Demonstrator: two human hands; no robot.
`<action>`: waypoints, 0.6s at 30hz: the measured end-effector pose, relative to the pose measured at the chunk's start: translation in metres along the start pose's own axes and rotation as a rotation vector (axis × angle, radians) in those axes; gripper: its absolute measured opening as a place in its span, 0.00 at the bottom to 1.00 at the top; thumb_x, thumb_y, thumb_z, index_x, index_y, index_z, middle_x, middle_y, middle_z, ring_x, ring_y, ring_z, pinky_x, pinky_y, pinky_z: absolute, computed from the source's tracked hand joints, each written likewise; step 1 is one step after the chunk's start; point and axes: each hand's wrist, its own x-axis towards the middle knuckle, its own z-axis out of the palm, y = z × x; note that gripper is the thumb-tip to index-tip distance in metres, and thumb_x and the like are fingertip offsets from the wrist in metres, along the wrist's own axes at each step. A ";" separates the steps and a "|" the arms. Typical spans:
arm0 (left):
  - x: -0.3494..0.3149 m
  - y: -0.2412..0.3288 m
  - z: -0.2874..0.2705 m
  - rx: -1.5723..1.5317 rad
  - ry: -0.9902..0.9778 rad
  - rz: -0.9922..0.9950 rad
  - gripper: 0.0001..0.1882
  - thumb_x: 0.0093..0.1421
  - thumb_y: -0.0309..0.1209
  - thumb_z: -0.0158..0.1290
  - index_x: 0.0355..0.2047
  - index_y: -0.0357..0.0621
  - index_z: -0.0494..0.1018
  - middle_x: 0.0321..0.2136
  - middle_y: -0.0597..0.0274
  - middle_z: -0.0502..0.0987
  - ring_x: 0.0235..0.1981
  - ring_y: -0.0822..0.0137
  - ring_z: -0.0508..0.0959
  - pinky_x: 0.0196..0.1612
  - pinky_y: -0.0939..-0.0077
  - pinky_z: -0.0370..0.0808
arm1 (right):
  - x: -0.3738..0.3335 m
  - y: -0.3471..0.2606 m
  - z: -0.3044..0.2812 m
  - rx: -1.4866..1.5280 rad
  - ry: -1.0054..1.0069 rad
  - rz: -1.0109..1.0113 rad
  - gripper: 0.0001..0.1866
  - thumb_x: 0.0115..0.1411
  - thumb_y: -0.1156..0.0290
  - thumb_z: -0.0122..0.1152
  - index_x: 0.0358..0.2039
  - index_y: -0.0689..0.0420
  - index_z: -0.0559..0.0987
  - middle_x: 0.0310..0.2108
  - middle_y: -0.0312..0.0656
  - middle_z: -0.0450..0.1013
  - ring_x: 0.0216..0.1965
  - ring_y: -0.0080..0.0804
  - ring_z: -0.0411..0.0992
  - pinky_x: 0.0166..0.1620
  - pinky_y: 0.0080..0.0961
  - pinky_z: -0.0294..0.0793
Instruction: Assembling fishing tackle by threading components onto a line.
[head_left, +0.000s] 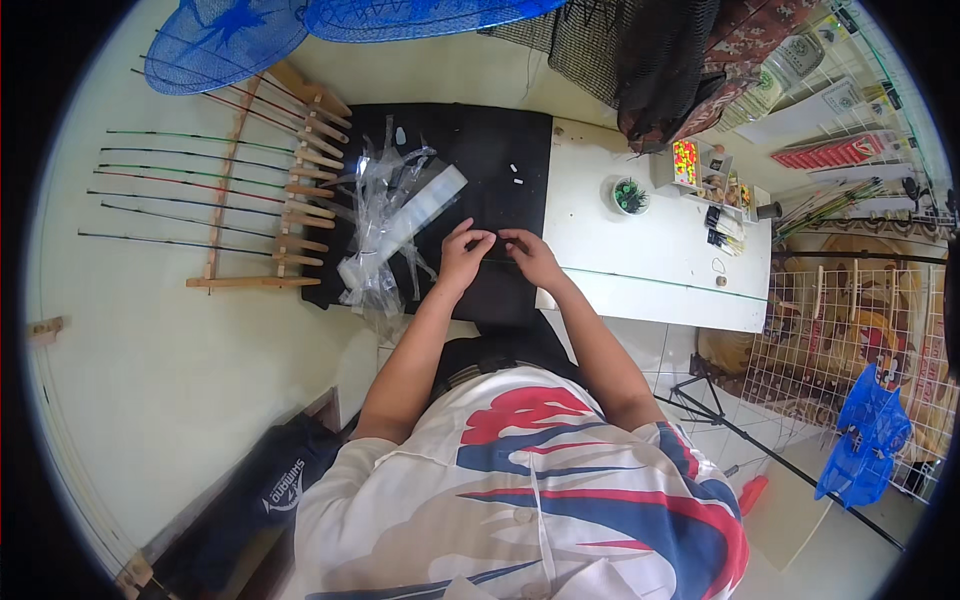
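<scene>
- Fingers of my left hand (464, 258) and right hand (533, 261) curl toward each other, tips nearly meeting, thumb close to forefinger on each; from here I can't tell whether they pinch anything, as whatever sits there is too small to make out
- Right by the fingers I see a thin green line (660, 282), running from the black cloth rightward along the near side of the white table (585, 225); I can't tell if they touch it
- Below both hands I have the black cloth (500, 130), with two small white pieces (518, 181) farther up
- Left of the left hand, clear plastic bags (372, 225) lie heaped
- Rightward I get a potted plant (629, 196)
- Far left, a wooden rack (221, 200) holds thin rods (170, 151)
</scene>
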 end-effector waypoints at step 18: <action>-0.002 0.002 -0.019 -0.407 -0.091 -0.240 0.16 0.60 0.39 0.58 0.43 0.43 0.81 0.65 0.45 0.59 0.67 0.60 0.60 0.64 0.69 0.57 | 0.010 -0.035 0.019 0.701 -0.221 0.351 0.10 0.66 0.65 0.56 0.44 0.56 0.75 0.36 0.31 0.74 0.29 0.14 0.68 0.33 0.15 0.68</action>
